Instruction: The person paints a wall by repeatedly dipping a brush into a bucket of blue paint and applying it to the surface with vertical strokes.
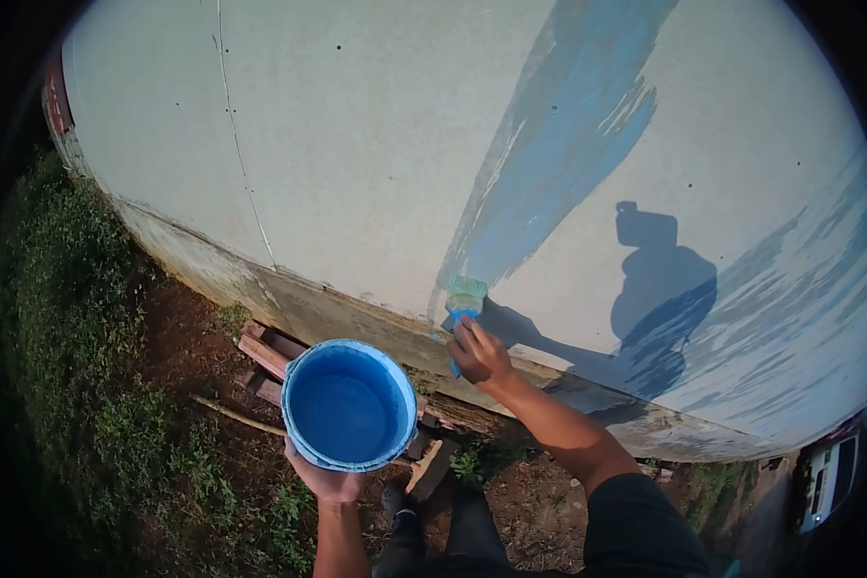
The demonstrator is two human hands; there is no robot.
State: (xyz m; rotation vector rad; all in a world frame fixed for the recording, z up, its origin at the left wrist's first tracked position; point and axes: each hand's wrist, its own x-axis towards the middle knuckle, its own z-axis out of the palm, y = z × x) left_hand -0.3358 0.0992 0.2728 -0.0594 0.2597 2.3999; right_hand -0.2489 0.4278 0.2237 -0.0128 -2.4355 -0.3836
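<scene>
My right hand (480, 353) is closed around the blue handle of a paintbrush (466, 297). The bristles press against the lower part of a pale wall (337, 154), at the bottom end of a wide streak of blue paint (549, 154). My left hand (324, 474) holds a blue bucket (404, 376) from below and the side; most of its fingers are hidden behind it. Blue paint (342, 414) lies inside the bucket, and dried paint coats its rim.
Broken bricks (264, 349) and a wooden block (432, 469) lie by the wall's base near my feet. A stick (231, 414) rests on the soil. Green weeds (77, 318) grow at left. A white vehicle (828, 480) stands at far right. My shadow (660, 289) falls on the wall.
</scene>
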